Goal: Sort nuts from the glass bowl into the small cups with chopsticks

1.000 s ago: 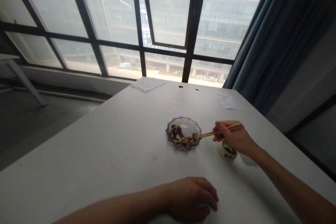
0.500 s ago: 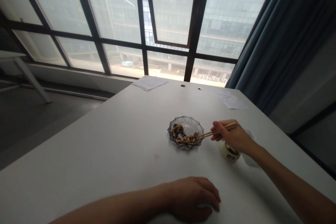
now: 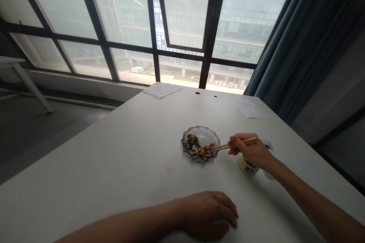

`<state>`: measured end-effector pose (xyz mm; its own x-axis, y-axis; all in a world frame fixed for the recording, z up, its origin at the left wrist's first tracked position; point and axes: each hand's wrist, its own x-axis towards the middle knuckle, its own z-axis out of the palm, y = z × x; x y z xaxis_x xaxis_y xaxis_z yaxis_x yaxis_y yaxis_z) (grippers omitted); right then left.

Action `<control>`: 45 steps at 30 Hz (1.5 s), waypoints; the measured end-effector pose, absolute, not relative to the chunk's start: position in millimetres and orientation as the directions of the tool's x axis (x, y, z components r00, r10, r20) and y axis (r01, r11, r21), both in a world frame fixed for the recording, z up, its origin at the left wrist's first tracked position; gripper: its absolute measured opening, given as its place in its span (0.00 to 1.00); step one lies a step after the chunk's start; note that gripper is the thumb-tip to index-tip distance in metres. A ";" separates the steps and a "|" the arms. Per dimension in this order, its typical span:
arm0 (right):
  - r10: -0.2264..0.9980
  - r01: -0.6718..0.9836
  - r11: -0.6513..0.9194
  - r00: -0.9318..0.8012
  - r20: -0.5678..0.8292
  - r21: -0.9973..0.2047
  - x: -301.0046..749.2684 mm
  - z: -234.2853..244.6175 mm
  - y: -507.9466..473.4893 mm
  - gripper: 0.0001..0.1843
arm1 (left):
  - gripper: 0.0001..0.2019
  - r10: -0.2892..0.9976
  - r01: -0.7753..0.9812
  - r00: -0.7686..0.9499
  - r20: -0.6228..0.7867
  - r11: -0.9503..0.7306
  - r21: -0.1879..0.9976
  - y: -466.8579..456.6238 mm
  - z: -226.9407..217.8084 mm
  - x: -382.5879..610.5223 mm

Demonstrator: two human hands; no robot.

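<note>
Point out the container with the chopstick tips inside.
The jagged-rimmed glass bowl: the chopsticks reach into it. The lettered jar and pale container are partly hidden by the right hand.

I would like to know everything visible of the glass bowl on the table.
The glass bowl is clear and greyish, with a pointed, scalloped rim and a patterned wall. It stands upright on the white table. Brown and pale pieces, too small to identify, lie mostly along its left and near sides; bare glass shows behind them. Chopsticks in the right hand reach inside from its right.
</note>
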<state>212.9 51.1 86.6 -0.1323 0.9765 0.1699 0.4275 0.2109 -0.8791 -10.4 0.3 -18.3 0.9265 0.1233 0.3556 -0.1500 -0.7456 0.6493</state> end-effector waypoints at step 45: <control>0.879 0.387 0.082 0.406 0.249 -0.918 326.8 85.2 -64.2 0.26 | 0.16 0.189 -0.074 0.935 0.299 -0.723 0.687 -4.8 0.5 -14.5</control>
